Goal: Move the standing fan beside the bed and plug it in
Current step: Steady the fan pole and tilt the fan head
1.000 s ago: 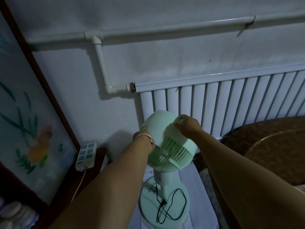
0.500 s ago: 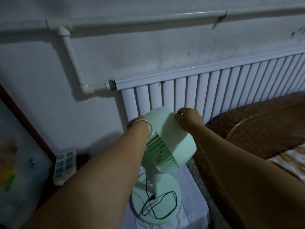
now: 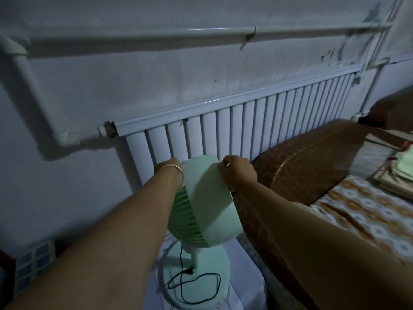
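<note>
We are inspecting a dim room w/ both hands on the fan [image 3: 207, 198]. Fan head is a smooth, rounded mint-green plastic drum w/ a slatted grille on its left face; it is sitting on a short white stem over a round, flat green base [image 3: 214, 260]. A thin black cord [image 3: 196, 285] is lying in loose loops on that base, plug end free. The fan is standing on a pale cloth-covered surface [image 3: 245, 287], just left of the bed [image 3: 357, 220], in front of the ribbed white radiator [image 3: 257, 121].

Left hand [image 3: 168, 163], w/ a metal bangle [image 3: 176, 172] at the wrist, is reaching round the far left edge of the drum; its fingers are hidden, so we cannot tell the grasp. Right hand [image 3: 238, 171] is curling its fingers [image 3: 223, 168] onto the drum's top right rim, gripping it. A white power strip [image 3: 33, 267] w/ blue sockets is showing near left. Bed's brown padded end looks glossy; the sheet is patterned.
</note>
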Action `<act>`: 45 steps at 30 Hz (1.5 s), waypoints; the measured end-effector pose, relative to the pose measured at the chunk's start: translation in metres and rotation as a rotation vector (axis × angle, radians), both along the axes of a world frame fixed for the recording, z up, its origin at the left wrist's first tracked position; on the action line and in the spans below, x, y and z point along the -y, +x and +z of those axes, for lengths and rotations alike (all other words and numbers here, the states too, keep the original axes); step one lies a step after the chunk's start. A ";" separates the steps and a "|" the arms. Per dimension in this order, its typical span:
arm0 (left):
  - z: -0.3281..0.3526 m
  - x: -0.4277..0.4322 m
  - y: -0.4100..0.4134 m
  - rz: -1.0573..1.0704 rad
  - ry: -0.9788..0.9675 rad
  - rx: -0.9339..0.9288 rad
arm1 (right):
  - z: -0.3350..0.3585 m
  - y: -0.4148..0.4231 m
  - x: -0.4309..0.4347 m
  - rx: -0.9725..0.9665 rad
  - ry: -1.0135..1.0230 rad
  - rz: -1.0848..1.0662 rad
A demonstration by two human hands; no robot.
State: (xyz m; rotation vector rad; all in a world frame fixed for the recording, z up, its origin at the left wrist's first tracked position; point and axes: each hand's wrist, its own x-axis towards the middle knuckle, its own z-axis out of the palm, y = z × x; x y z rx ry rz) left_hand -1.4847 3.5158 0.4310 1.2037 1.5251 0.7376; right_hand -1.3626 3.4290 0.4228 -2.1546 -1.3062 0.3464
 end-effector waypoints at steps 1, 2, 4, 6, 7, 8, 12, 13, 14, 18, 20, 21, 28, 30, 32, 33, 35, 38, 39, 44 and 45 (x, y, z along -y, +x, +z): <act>-0.002 -0.006 0.001 0.039 -0.020 0.023 | -0.001 -0.001 -0.002 0.005 -0.008 -0.008; -0.001 -0.007 0.001 0.083 -0.053 0.026 | -0.002 -0.002 -0.003 0.013 -0.018 -0.018; 0.000 -0.004 0.000 0.120 -0.099 0.082 | -0.004 -0.004 -0.005 0.034 -0.032 -0.037; -0.001 -0.007 0.001 0.098 -0.121 0.081 | -0.005 -0.006 -0.007 0.043 -0.034 -0.052; -0.001 -0.010 0.000 0.074 -0.116 0.055 | -0.005 -0.006 -0.007 0.044 -0.033 -0.058; -0.003 -0.013 0.001 0.064 -0.113 0.024 | -0.005 -0.007 -0.008 0.046 -0.030 -0.063; 0.001 -0.014 0.006 0.019 -0.065 -0.102 | -0.011 -0.004 -0.009 0.026 -0.007 -0.084; 0.004 -0.012 0.010 -0.004 -0.033 -0.155 | -0.014 -0.001 -0.009 0.006 -0.007 -0.091; 0.007 -0.010 0.013 -0.028 -0.002 -0.203 | -0.018 0.002 -0.008 -0.019 -0.009 -0.100; 0.007 -0.010 0.025 -0.061 0.057 -0.334 | -0.027 0.013 -0.007 -0.120 0.018 -0.129; 0.005 -0.011 0.029 -0.066 0.058 -0.365 | -0.027 0.017 -0.007 -0.130 0.018 -0.124; 0.004 -0.010 0.031 -0.065 0.056 -0.388 | -0.028 0.020 -0.007 -0.133 0.020 -0.116; 0.005 -0.007 0.036 -0.051 0.058 -0.461 | -0.032 0.032 -0.009 -0.145 0.042 -0.074; 0.005 -0.005 0.034 -0.036 0.051 -0.474 | -0.033 0.034 -0.011 -0.136 0.046 -0.052; 0.005 -0.003 0.032 -0.022 0.042 -0.464 | -0.034 0.034 -0.013 -0.129 0.048 -0.029; 0.005 -0.002 0.031 -0.012 0.039 -0.459 | -0.035 0.035 -0.013 -0.132 0.050 -0.017; 0.007 0.001 0.030 0.000 0.040 -0.458 | -0.035 0.035 -0.013 -0.142 0.053 0.006; 0.012 0.007 0.028 -0.005 0.039 -0.455 | -0.034 0.034 -0.015 -0.133 0.054 0.028; 0.014 0.010 0.027 -0.001 0.048 -0.449 | -0.033 0.034 -0.016 -0.124 0.047 0.028; 0.016 0.023 0.009 0.069 0.110 -0.375 | -0.025 0.021 -0.014 0.133 0.120 0.068; 0.014 0.025 0.002 0.094 0.116 -0.348 | -0.023 0.014 -0.013 0.176 0.165 0.109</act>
